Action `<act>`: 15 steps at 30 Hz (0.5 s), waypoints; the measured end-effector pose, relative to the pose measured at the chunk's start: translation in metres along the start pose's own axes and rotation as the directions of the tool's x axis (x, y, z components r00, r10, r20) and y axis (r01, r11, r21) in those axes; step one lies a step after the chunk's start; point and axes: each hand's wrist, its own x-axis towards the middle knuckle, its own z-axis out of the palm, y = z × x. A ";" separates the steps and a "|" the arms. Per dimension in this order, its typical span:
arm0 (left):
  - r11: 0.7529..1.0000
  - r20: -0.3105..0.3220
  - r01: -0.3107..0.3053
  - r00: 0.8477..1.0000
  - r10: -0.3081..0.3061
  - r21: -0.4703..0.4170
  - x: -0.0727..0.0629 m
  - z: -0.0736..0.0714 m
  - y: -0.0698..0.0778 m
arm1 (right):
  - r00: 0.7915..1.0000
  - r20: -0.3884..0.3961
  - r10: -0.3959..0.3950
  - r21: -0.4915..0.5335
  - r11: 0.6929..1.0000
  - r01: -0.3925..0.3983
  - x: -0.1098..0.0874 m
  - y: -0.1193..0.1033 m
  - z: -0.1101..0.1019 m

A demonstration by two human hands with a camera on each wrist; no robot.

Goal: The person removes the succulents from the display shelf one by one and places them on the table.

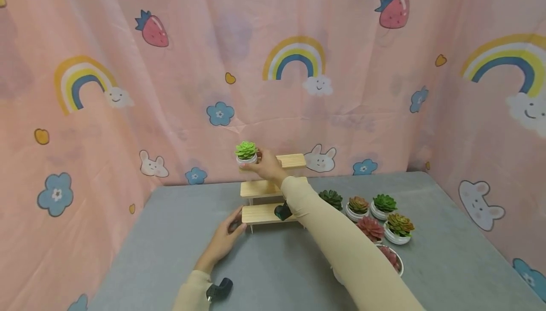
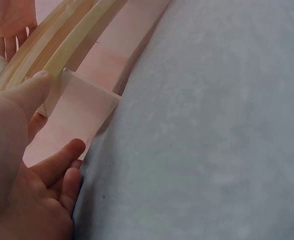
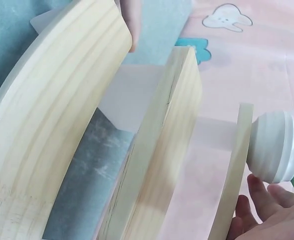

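A three-step wooden stand with translucent side supports is on the grey table. My left hand grips the left end of its lowest step, and in the left wrist view the thumb lies along the board's edge. At the left end of the top step, my right hand holds a small bright green succulent in a white ribbed pot. The pot is upright, its base right at the top board in the right wrist view. Thumb and fingers are on opposite sides of it.
Several potted succulents stand right of the stand, among them a dark green one, a green one and a red one. My right forearm partly covers this group. A pink patterned curtain hangs behind the table.
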 end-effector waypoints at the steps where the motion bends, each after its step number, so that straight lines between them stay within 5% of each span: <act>1: 1.000 -0.001 0.001 1.000 -0.001 0.000 0.000 0.000 0.000 | 1.000 -0.001 -0.006 -0.013 1.000 0.006 0.000 0.000 0.000; 15: 1.000 -0.015 -0.005 1.000 0.005 0.004 -0.001 0.001 0.001 | 1.000 -0.006 -0.003 -0.019 1.000 0.003 0.000 0.000 -0.001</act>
